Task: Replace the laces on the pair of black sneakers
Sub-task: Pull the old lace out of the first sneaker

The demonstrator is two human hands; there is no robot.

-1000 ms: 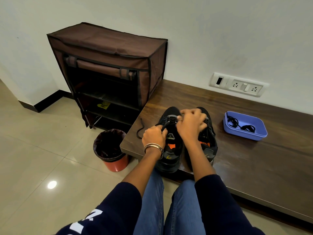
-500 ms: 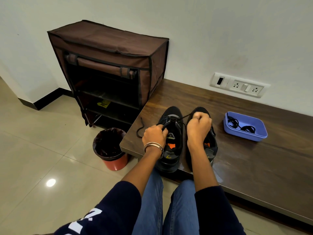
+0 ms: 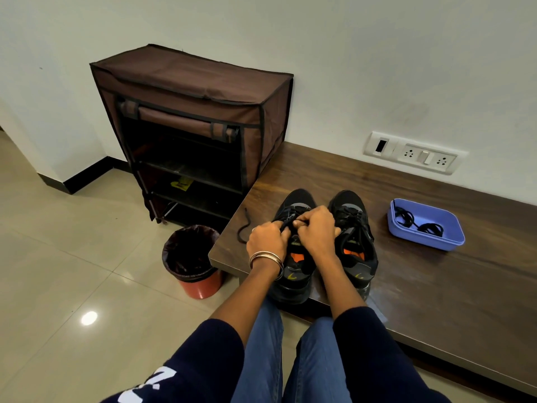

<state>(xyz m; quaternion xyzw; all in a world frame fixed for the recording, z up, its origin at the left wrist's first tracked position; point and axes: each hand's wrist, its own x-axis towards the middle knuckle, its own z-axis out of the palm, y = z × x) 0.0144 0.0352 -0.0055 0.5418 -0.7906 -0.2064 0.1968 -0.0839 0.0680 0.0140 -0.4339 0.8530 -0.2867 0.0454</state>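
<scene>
Nearest the camera: jeans-clad knees and both forearms reaching fwd from dark navy sleeves, wrists angled inward so the hands meet over the left sneaker (image 3: 293, 257). Left hand (image 3: 268, 238), metal bangles (image 3: 266, 258) on its wrist, has its grip clenched on the black lace (image 3: 286, 223) of that shoe, knuckles up, fingers curled. Right hand (image 3: 316, 226) is touching the left one, its grip also pinching the same lace, thumb tucked toward the left hand's fingers. Both sneakers sit side by side on the dark wood surface (image 3: 436, 286), toes pointing to the wall; right sneaker (image 3: 356, 242) is just beside the right wrist, laced. A loose lace (image 3: 244, 228) lies on the surface left of the shoes. Further right, well apart, a blue tray (image 3: 430, 242) holds coiled black laces (image 3: 418, 223). On the floor left: a red bin (image 3: 200, 283) w/ dark liner, then a brown fabric shoe rack (image 3: 189, 112) vs. the wall.
</scene>
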